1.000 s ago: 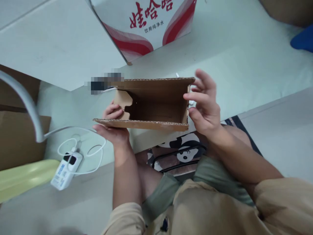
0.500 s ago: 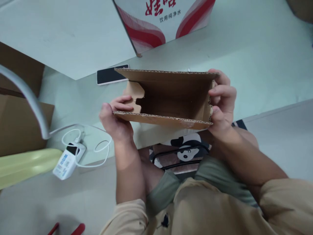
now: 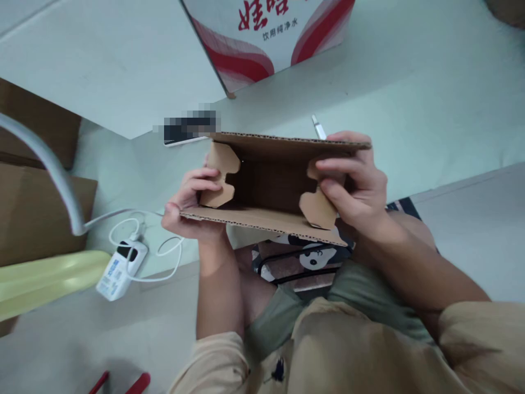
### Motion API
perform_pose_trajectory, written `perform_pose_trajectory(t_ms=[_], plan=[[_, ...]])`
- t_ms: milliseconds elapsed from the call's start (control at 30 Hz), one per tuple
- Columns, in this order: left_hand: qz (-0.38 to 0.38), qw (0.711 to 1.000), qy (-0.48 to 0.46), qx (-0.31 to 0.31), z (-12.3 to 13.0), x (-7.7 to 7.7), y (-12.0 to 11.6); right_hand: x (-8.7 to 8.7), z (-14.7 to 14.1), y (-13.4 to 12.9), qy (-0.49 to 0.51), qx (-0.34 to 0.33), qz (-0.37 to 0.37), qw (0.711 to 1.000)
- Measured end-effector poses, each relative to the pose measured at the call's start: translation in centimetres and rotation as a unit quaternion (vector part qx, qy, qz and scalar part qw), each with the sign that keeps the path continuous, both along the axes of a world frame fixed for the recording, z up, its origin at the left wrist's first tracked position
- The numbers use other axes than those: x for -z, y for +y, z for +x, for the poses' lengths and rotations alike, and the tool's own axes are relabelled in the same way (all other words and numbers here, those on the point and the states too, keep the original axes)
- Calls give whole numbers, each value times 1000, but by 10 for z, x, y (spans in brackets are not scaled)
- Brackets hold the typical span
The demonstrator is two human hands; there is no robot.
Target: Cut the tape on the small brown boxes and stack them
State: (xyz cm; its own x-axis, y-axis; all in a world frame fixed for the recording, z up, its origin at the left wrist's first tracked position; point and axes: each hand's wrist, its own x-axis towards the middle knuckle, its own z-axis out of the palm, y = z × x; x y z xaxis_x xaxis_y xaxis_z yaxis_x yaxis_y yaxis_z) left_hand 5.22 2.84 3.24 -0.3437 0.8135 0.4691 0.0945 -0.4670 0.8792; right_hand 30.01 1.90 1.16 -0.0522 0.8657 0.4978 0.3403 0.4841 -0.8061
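Observation:
A brown cardboard box [image 3: 270, 219] is held up above my lap, its open side facing me. My left hand [image 3: 197, 202] grips its left end, with fingers over the notched left flap [image 3: 221, 194] and the thumb by the lower edge. At the other end, my right hand [image 3: 361, 186] holds the box, fingers pressing on the notched right flap [image 3: 318, 210], which is folded partly inward. The long upper and lower flaps stand open. The inside is dark and nothing can be made out in it.
A white and red carton [image 3: 274, 44] stands at the back. A phone [image 3: 188, 127] and a small white stick [image 3: 318, 127] lie behind the box. At left are a white power bank [image 3: 122, 271] with a cable, a yellow object [image 3: 53, 279] and brown cartons [image 3: 41, 213]. Red handles [image 3: 138, 384] show below.
The right flap has come into view, folded inward under my right fingers. The box's opening is tilted more toward me, and its lower flap has swung down.

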Motion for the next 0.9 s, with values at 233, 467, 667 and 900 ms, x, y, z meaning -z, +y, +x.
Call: perform_pose_trajectory(t_ms=[233, 467, 667, 900], plan=[[25, 999, 10, -27, 1, 20, 11, 4, -8, 3, 87, -4, 12, 996], [50, 996, 66, -41, -11, 40, 19, 5, -1, 7, 85, -25, 56, 994], [22, 986, 167, -14, -19, 40, 14, 10, -7, 8, 78, 41, 83, 993], [10, 987, 162, -6, -19, 35, 8, 13, -9, 10, 107, 36, 101, 988]])
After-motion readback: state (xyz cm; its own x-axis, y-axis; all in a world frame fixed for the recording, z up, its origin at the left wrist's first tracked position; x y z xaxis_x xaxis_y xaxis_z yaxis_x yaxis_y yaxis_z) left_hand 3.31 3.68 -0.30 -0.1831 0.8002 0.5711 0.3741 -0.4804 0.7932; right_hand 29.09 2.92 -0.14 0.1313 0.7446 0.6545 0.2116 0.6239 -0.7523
